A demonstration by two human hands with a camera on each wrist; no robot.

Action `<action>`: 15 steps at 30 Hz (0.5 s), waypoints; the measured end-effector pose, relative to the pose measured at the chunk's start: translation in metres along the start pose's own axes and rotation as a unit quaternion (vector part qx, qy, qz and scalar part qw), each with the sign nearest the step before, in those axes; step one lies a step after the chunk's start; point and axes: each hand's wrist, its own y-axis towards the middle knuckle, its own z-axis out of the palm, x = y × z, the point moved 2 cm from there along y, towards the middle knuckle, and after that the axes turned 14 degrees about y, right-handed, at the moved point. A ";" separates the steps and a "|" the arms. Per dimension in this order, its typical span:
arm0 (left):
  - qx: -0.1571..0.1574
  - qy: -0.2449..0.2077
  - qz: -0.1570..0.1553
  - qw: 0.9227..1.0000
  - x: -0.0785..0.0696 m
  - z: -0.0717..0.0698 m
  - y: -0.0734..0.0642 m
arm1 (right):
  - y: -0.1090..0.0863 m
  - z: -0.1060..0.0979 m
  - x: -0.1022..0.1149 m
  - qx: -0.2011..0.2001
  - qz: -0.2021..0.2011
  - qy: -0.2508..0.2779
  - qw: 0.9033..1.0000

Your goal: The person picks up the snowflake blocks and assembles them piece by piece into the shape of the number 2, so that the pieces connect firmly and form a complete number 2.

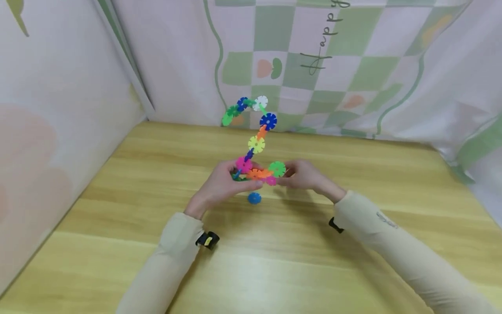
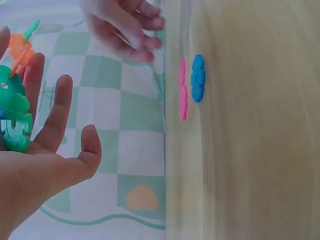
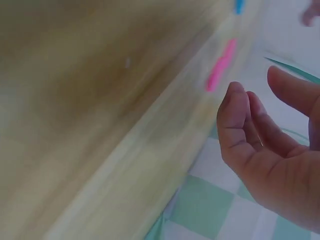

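A chain of slotted plastic discs (image 1: pixel 256 144) in many colours rises from my left hand (image 1: pixel 223 181) and bends over at its top. My left hand holds it at the low end, with the thumb in front. In the left wrist view, green discs (image 2: pixel 16 131) lie against the palm, and the lower fingers (image 2: pixel 56 115) stand apart. My right hand (image 1: pixel 302 174) is just right of the chain's light green disc (image 1: pixel 277 168). Its fingers (image 3: pixel 234 127) bend loosely in the right wrist view, with nothing seen between them.
On the wooden table (image 1: pixel 251 270) lie a loose blue disc (image 1: pixel 254 198) and a pink disc (image 2: pixel 183 90) close by it. A checked green and white cloth (image 1: pixel 306 35) hangs behind the table, and a pale cloth wall (image 1: pixel 59 65) stands at the left.
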 end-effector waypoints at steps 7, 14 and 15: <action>-0.005 0.000 0.024 1.000 0.000 -0.001 0.004 | 0.027 0.005 0.000 0.006 0.037 -0.067 0.997; -0.010 0.004 0.022 1.000 0.003 -0.007 0.005 | 0.041 0.012 -0.003 0.019 0.051 -0.078 0.995; -0.011 0.003 0.020 1.000 0.004 -0.008 0.005 | 0.043 0.013 -0.002 0.021 0.052 -0.078 0.995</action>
